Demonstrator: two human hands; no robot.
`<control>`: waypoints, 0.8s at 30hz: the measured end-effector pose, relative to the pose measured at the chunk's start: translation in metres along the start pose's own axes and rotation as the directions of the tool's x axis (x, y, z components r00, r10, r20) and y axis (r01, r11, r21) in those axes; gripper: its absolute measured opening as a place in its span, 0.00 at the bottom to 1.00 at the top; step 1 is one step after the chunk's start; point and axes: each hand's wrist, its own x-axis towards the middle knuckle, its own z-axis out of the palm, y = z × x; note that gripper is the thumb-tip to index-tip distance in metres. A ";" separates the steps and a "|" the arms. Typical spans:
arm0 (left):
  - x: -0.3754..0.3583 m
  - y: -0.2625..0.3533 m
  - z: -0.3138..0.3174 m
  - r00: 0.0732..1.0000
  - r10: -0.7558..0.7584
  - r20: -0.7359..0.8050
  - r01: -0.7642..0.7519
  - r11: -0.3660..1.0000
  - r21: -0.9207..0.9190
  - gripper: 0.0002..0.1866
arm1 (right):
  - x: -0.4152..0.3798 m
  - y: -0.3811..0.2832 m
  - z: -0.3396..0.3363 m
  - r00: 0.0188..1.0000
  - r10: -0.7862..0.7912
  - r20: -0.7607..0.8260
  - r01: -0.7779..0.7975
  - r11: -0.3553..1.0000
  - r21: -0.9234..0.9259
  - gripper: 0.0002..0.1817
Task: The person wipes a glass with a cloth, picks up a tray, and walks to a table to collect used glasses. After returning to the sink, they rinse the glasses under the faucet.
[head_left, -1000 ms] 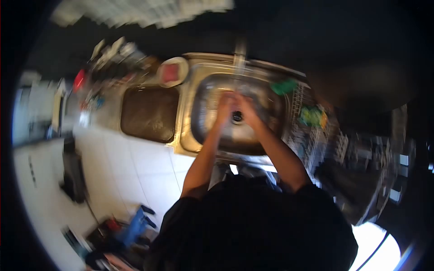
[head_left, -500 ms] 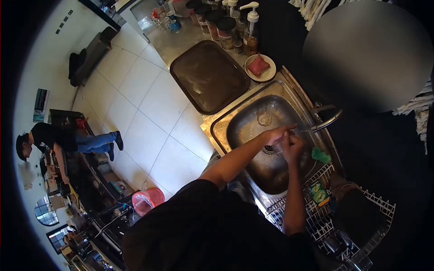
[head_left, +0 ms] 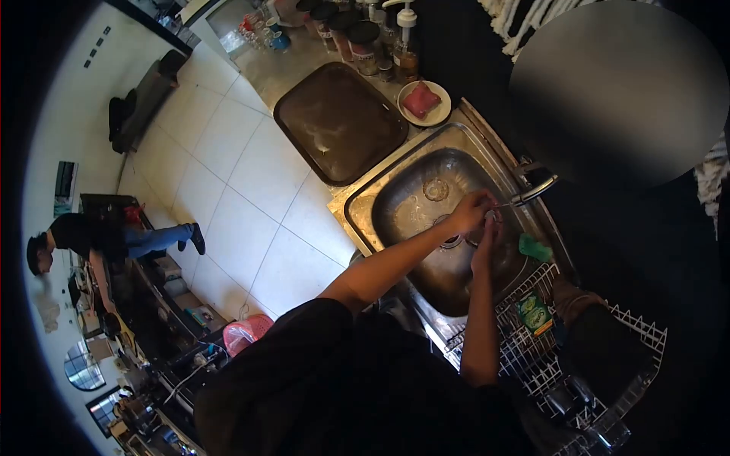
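Both hands are close together over the metal sink (head_left: 403, 178), just below the mouth of the faucet (head_left: 536, 188). My left hand (head_left: 471, 213) is closed with its fingers bent near the thin stream of water. Beside and slightly below it, my right hand (head_left: 487, 239) has its fingers curled upward. A small, pale or clear thing seems to sit between the fingers of the two hands; it is too small and covered to name. A green cloth or sponge (head_left: 535, 248) lies on the sink's edge, right of my right hand.
A brown tray (head_left: 340, 125) lies left of the sink. A plate (head_left: 444, 111) holds a red sponge-like item (head_left: 420, 99), near jars (head_left: 365, 49) and a pump bottle (head_left: 407, 45). A wire dish rack (head_left: 544, 361) holds a green packet (head_left: 535, 314). Another person (head_left: 80, 234) stands far left.
My left hand has turned, its earlier outstretched fingers now bent in toward the right hand near the water. The whole view has shifted slightly. The other person's legs have shifted a little.
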 end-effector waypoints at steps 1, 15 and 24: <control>0.004 -0.001 -0.003 1.000 0.001 0.011 -0.001 1.000 0.008 0.09 | 0.000 -0.002 0.000 1.000 -0.006 -0.008 0.006 1.000 0.008 0.27; 0.019 -0.015 0.027 0.959 0.165 -0.230 -0.020 0.849 0.528 0.19 | -0.018 -0.087 -0.023 0.941 0.026 0.339 0.231 0.680 -0.696 0.33; -0.023 0.026 -0.025 0.777 -0.529 0.341 0.627 0.605 -0.492 0.33 | 0.009 -0.047 0.015 0.956 -0.119 0.269 0.152 0.983 -0.106 0.37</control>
